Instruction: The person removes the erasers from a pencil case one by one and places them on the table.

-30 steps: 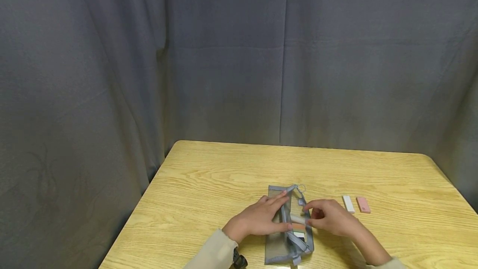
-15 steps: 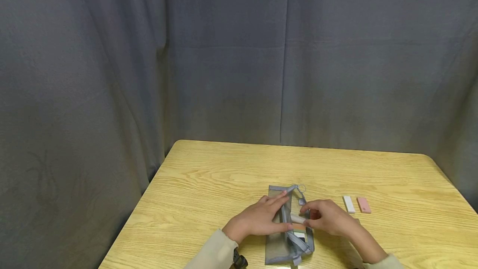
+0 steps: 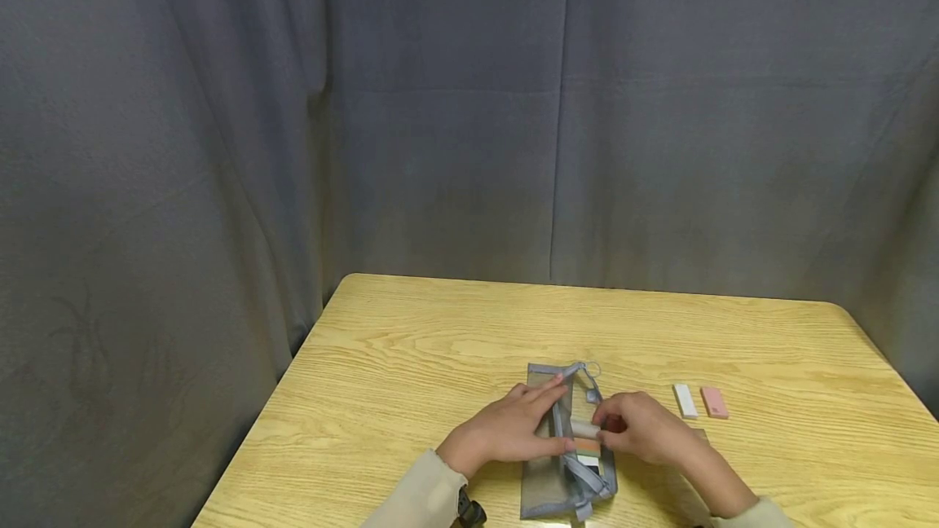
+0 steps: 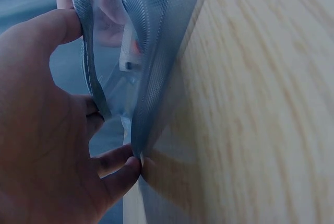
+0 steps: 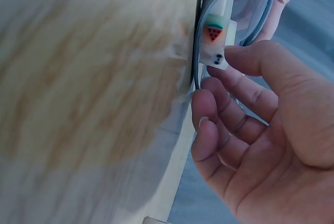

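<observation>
A grey-blue mesh pencil case (image 3: 546, 479) lies unzipped on the table, its mouth facing right. My left hand (image 3: 506, 428) rests across its left flap, fingers extended, thumb and fingertips along the zipper edge. In the left wrist view the thumb presses the zipper tape (image 4: 90, 62). My right hand (image 3: 640, 428) reaches into the mouth from the right. Its thumb and forefinger pinch the end of a white eraser (image 5: 213, 56), beside a watermelon-slice print; the other fingers are curled. Just below it in the case lies an orange-and-green block (image 3: 587, 446).
To the right on the wooden table (image 3: 411, 332) lie a white eraser (image 3: 685, 401) and a pink eraser (image 3: 714, 402). A ring (image 3: 592, 369) hangs at the case's far corner. Grey curtains (image 3: 440, 145) stand behind and left of the table.
My right hand has shifted slightly left, its fingertips further into the pencil case's mouth. The left hand and the case have stayed in place.
</observation>
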Demonstrator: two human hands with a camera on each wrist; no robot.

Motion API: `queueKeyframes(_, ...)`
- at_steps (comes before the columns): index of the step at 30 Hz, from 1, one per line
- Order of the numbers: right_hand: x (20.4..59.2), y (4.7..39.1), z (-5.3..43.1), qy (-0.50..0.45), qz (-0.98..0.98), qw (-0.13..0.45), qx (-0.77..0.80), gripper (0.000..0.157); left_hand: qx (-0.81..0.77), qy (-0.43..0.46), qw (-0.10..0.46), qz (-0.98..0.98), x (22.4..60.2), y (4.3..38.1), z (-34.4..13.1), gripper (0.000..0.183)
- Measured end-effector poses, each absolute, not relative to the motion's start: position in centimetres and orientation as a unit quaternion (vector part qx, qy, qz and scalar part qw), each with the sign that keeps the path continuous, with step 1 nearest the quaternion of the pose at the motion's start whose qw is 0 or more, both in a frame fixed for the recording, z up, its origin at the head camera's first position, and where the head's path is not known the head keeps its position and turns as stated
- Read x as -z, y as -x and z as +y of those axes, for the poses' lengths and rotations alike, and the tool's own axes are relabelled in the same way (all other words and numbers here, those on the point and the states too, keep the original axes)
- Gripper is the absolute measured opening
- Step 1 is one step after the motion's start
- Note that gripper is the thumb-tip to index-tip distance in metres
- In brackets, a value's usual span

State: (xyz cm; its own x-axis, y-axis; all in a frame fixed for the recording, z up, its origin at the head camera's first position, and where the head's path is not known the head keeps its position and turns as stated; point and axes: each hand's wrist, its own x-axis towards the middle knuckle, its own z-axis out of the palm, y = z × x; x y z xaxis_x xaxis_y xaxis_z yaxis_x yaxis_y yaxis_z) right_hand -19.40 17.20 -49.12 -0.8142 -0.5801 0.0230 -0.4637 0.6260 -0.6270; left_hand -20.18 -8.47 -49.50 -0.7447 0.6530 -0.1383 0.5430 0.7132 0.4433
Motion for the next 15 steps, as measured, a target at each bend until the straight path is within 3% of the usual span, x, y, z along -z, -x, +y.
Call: queueKeyframes(15,49.03,19.55,17.37,0.325,0.893,0.056,0.306,0.003,-0.187,-0.328,0.143,0.915,49.5,20.14,-8.36,0.082)
